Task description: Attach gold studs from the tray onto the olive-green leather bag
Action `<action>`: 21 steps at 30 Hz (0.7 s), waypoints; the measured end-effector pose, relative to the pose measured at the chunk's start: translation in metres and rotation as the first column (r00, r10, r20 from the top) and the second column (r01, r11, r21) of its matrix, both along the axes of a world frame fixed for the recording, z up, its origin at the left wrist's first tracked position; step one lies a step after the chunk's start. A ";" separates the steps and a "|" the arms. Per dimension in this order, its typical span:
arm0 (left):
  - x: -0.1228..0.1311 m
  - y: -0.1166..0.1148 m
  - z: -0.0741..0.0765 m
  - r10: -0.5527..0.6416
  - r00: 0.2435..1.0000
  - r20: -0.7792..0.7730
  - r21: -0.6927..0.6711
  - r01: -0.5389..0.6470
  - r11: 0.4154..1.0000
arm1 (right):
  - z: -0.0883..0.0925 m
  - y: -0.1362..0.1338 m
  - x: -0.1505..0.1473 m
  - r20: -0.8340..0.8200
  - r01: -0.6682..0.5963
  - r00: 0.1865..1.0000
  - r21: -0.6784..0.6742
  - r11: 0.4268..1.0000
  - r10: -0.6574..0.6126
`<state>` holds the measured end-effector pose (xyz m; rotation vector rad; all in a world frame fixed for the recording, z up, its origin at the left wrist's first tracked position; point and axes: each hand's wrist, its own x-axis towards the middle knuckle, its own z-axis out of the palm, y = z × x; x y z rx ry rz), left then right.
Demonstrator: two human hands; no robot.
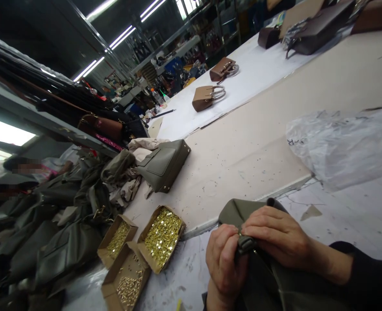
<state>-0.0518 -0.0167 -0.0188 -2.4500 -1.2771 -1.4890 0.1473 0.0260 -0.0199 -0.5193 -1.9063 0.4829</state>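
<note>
A dark olive leather bag [238, 211] lies at the lower right, partly hidden by my hands and running off the bottom edge. My left hand [225, 259] has its fingers wrapped round the left side of a folded part of the bag. From the right, my right hand [278, 235] grips the same part, its fingertips close to those of the left. Between the fingertips shows a small metallic spot, too small to make out. Left of my hands sit cardboard boxes of gold-coloured metal pieces [163, 235] and smaller studs [129, 287].
A finished olive bag [165, 166] lies on the table [242, 147] beyond the boxes. Olive bags [71, 246] are piled at the left. Clear plastic [342, 147] lies at the right. Tan [203, 98] and brown [222, 70] handbags stand farther back. A blurred person is at far left.
</note>
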 end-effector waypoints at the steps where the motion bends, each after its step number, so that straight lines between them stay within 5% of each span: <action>1: 0.000 -0.001 -0.001 0.003 1.000 -0.003 0.004 -0.003 1.000 | 0.002 0.001 -0.001 -0.021 -0.013 1.000 -0.012 1.000 0.013; 15: 0.007 -0.003 0.005 -0.064 0.998 -0.015 -0.036 0.063 0.997 | 0.024 0.001 0.003 0.016 -0.226 0.971 -0.258 0.940 0.238; 21: 0.014 -0.005 0.000 0.022 0.999 0.041 -0.036 -0.020 0.999 | 0.013 -0.004 0.006 0.095 -0.150 0.982 -0.147 0.978 0.165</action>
